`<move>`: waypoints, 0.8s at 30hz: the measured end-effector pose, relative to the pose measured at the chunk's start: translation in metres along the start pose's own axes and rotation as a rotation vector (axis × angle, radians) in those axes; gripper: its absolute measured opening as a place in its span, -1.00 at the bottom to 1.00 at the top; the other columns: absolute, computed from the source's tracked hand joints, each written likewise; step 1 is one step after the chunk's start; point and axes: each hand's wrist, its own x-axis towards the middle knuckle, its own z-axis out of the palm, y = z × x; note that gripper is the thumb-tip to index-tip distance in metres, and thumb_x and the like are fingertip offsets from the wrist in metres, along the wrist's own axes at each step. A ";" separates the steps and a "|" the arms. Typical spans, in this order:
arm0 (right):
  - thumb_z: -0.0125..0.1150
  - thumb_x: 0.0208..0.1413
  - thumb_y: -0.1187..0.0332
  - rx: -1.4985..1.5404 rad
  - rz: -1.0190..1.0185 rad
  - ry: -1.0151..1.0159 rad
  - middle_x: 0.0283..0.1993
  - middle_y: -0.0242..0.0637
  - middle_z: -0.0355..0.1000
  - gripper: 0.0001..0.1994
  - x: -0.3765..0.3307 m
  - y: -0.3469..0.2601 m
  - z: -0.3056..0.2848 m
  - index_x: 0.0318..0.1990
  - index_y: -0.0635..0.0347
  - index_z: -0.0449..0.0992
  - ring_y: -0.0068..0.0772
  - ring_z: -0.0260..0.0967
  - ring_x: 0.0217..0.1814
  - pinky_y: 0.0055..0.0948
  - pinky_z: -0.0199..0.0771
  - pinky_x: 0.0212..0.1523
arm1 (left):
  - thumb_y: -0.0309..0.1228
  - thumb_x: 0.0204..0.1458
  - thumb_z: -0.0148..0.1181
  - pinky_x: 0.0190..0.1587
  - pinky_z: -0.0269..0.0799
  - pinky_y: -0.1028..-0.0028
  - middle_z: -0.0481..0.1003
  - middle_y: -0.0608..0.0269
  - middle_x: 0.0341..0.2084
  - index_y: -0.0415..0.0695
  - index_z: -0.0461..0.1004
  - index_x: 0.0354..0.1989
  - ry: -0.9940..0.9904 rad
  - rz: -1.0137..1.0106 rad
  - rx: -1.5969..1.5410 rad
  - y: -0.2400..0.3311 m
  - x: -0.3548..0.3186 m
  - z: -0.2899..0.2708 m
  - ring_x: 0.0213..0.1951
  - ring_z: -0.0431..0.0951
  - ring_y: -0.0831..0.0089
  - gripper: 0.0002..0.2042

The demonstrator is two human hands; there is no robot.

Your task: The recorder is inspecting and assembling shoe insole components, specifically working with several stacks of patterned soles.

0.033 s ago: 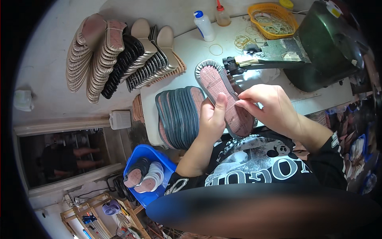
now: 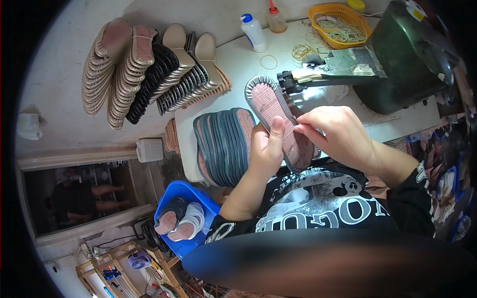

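Note:
An insole [image 2: 269, 105] with a pink ribbed face, a dark rim and silvery pleats round its toe is held up, tilted, over the table's front edge. My left hand [image 2: 267, 148] is closed round its left side, thumb across the pink face. Thumb and forefinger of my right hand [image 2: 340, 131] pinch together at the dark trim on its right edge; exactly what lies between them is too small to make out. Just beyond the toe is the dark head of a green sewing machine [image 2: 290, 82]. A stack of dark-rimmed pink insoles [image 2: 223, 144] stands on the table beside my left hand.
Piles of beige and black pleated insoles [image 2: 166, 64] stand at the far left. Behind are a white bottle with a blue cap [image 2: 255, 35], a red-tipped bottle [image 2: 277, 21] and a yellow basket [image 2: 343, 40] of bands. A blue bin [image 2: 183, 244] holds more soles at lower left.
The insole has shifted very slightly to the right and down. Both hands keep their grip almost unmoved.

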 end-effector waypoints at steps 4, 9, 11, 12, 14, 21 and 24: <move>0.19 -0.09 0.40 -0.263 -0.061 -0.409 -0.57 -0.24 0.40 -0.88 0.013 0.004 -0.021 -0.54 0.21 0.40 -0.19 0.45 -0.49 -0.33 0.44 -0.47 | -0.10 0.27 -0.15 -0.31 0.36 0.48 0.50 0.15 -0.50 -0.32 0.47 -0.29 -0.070 0.136 0.357 0.009 0.001 0.011 -0.42 0.46 0.49 -0.55; 0.21 -0.16 0.35 -0.355 -0.149 -0.532 -0.58 -0.25 0.39 -0.85 0.023 0.009 -0.032 -0.57 0.18 0.38 -0.25 0.45 -0.52 -0.35 0.44 -0.50 | -0.12 0.28 -0.18 -0.41 0.32 0.44 0.43 0.21 -0.62 -0.31 0.42 -0.46 -0.131 0.014 0.312 0.003 0.000 0.026 -0.52 0.41 0.46 -0.52; 0.22 -0.16 0.32 -0.337 -0.141 -0.452 -0.58 -0.26 0.39 -0.83 0.021 0.014 -0.026 -0.58 0.17 0.37 -0.26 0.45 -0.53 -0.34 0.43 -0.51 | -0.14 0.30 -0.20 -0.41 0.32 0.45 0.42 0.21 -0.62 -0.31 0.42 -0.45 -0.089 0.026 0.314 -0.002 0.004 0.027 -0.52 0.41 0.47 -0.53; 0.23 -0.18 0.37 -0.273 -0.144 -0.303 -0.61 -0.19 0.40 -0.85 0.019 0.017 -0.022 -0.59 0.22 0.40 -0.22 0.44 -0.56 -0.35 0.45 -0.50 | -0.20 0.30 -0.19 -0.41 0.33 0.47 0.44 0.25 -0.59 -0.32 0.44 -0.41 -0.087 -0.052 0.250 -0.004 0.004 0.026 -0.50 0.42 0.50 -0.57; 0.24 -0.19 0.42 -0.210 -0.145 -0.155 -0.63 -0.12 0.41 -0.87 0.016 0.025 -0.017 -0.60 0.26 0.43 -0.18 0.42 -0.58 -0.36 0.46 -0.49 | -0.24 0.30 -0.18 -0.40 0.33 0.48 0.45 0.27 -0.57 -0.33 0.44 -0.38 -0.083 -0.099 0.232 0.000 0.008 0.023 -0.49 0.42 0.51 -0.60; 0.25 -0.07 0.46 0.741 0.470 -0.112 -0.63 -0.28 0.35 -0.87 0.006 0.043 -0.010 -0.48 0.34 0.45 -0.60 0.30 -0.61 -0.57 0.34 -0.52 | -0.26 0.27 -0.11 -0.63 0.21 0.68 0.45 0.38 -0.55 -0.27 0.46 -0.15 -0.178 -0.316 0.004 0.008 0.007 0.010 -0.62 0.34 0.76 -0.69; 0.28 -0.03 0.41 0.446 0.226 -0.112 -0.58 -0.27 0.40 -0.85 0.007 0.032 -0.018 -0.41 0.30 0.47 -0.51 0.36 -0.56 -0.52 0.39 -0.47 | -0.25 0.27 -0.10 -0.59 0.26 0.65 0.49 0.34 -0.49 -0.29 0.47 -0.12 -0.066 -0.217 0.043 0.002 0.008 0.017 -0.58 0.37 0.72 -0.67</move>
